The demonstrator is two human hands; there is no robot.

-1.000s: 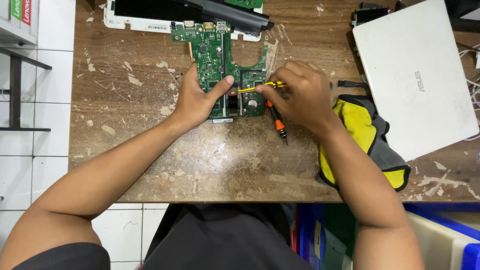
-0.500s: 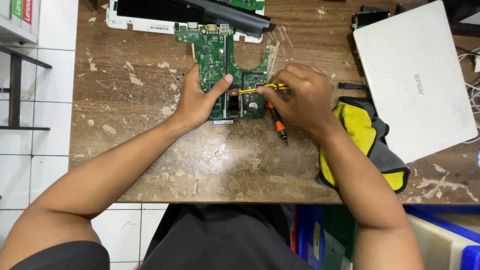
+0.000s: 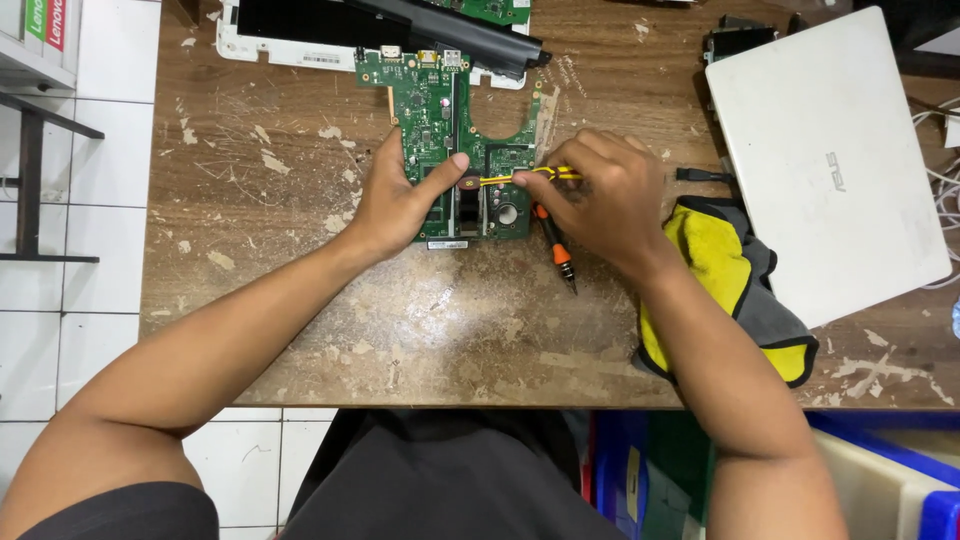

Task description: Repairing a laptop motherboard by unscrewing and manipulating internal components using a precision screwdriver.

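At the middle of the worn wooden table [image 3: 300, 330], a green board [image 3: 440, 110], flat, lower edge toward the body. On its left part, the left hand [image 3: 400, 200], palm down, thumb stretched right to pin a small dark round part [image 3: 467, 183] against the board, other fingers spread over the left edge. From that part, a yellow wire [image 3: 515, 178] running right into the right hand [image 3: 600, 200], fingers curled and pinched shut on it. Under the same hand, an orange-and-black screwdriver [image 3: 555, 245], tip down toward the table edge; held or merely lying there, cannot tell. Lower right corner of the board hidden beneath the right hand's knuckles. Just beyond the board's far edge, a white laptop base [image 3: 300, 50] with a black bar [image 3: 470, 35] across it, touching or overlapping the board's top. Right of the hand, near the wrist, a yellow and grey cloth [image 3: 720, 280], bunched, partly under the forearm. Farther right, a closed white laptop [image 3: 830, 160], tilted, its lower edge over the cloth. Between laptop and hand, a short black cable [image 3: 700, 175]. Below the table edge, blue bins [image 3: 900, 470].
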